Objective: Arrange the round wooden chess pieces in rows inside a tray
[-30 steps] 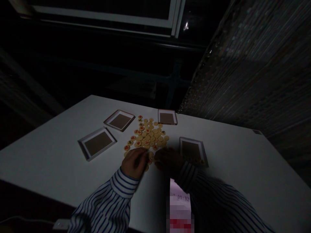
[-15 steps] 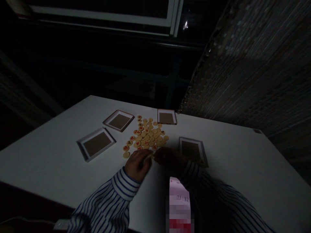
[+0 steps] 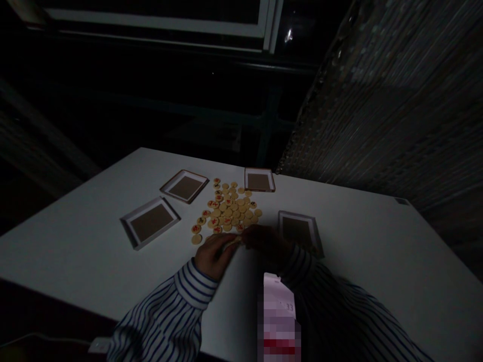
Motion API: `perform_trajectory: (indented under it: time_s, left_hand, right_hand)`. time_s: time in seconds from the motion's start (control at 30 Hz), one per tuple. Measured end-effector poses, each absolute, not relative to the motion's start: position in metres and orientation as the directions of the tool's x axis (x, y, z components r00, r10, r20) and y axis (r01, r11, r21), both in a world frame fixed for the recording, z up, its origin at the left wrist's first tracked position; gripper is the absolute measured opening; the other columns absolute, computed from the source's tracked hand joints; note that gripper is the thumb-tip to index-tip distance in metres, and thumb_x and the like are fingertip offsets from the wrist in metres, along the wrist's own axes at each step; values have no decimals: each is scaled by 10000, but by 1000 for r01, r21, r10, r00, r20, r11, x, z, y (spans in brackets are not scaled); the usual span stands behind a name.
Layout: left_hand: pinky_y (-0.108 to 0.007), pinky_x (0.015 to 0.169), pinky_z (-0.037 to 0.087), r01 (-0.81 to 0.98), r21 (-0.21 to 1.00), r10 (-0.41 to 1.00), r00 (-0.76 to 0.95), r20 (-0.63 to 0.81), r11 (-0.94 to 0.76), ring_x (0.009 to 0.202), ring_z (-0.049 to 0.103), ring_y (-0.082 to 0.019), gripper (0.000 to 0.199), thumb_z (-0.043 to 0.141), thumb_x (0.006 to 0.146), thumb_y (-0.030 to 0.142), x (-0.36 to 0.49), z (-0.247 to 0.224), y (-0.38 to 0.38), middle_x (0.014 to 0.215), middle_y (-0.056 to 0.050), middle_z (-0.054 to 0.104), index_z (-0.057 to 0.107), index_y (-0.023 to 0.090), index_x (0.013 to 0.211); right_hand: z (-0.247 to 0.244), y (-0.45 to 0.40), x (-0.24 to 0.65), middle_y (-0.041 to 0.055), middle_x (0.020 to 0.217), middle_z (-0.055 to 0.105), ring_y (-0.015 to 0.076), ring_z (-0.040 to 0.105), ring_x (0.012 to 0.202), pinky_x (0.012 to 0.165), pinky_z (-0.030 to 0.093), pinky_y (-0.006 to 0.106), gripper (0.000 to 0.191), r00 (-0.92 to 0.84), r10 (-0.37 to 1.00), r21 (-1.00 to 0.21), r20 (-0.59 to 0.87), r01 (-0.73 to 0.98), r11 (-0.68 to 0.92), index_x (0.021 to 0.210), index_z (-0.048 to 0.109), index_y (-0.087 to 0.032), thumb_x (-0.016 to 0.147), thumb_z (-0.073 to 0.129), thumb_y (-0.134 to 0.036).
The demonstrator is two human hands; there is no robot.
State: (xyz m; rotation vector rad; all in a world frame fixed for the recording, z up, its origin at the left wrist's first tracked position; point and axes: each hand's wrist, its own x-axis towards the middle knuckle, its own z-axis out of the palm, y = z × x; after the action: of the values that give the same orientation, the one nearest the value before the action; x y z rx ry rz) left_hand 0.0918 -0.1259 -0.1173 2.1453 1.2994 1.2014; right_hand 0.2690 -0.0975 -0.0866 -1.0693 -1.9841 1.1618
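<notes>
My left hand (image 3: 212, 256) is closed at the near edge of a pile of round wooden xiangqi pieces (image 3: 234, 206). Between its fingertips and those of my right hand (image 3: 266, 245) shows a pale xiangqi piece (image 3: 237, 240), partly covered; whether there is more than one I cannot see. Deep shadow lies over my right hand, whose fingertips meet the piece from the right. Some pieces in the pile show red or black characters, others a plain face. A loose plain piece (image 3: 196, 239) lies just left of my left hand.
Around the pile on the white table (image 3: 362, 241) lie shallow box trays: two at left (image 3: 130, 236) (image 3: 162, 191), one at the back (image 3: 260, 190), one beside my right wrist (image 3: 319, 241). A lit phone screen (image 3: 278, 296) glows below my right wrist. A bead curtain (image 3: 377, 100) hangs at right.
Both hands stay together at the pile's near edge, with small shifts of the fingers around the piece. My right hand has moved up slightly. The pile looks the same.
</notes>
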Motion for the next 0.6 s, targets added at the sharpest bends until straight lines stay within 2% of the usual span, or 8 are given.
perform_trajectory:
  time_s: [0.17, 0.37, 0.6]
  left_hand:
    - [-294, 743, 480, 509, 736, 892, 184, 413, -446, 808, 602, -165, 216, 503, 756, 251, 93, -118, -127, 871, -67, 651, 610, 172, 926]
    - [-284, 713, 483, 452, 816, 930, 109, 351, -361, 764, 607, -160, 225, 530, 733, 287, 96, -117, -128, 834, -61, 658, 626, 166, 896]
    - [-286, 717, 479, 324, 911, 965, 21, 262, -254, 752, 604, -163, 235, 571, 692, 315, 102, -115, -130, 820, -54, 665, 644, 172, 864]
  right_hand:
    - [-93, -97, 267, 14, 635, 556, 93, 511, 564, 553, 432, 232, 241, -476, 879, -959, 17, 240, 148, 724, 574, -141, 755, 504, -370]
    - [-94, -97, 266, 21, 644, 556, 96, 510, 544, 540, 429, 244, 261, -467, 884, -979, 1, 181, 97, 706, 572, -138, 726, 520, -393]
    - [-90, -97, 266, 30, 653, 578, 96, 515, 537, 535, 430, 245, 288, -459, 887, -976, -46, 212, 59, 721, 595, -133, 725, 512, -409]
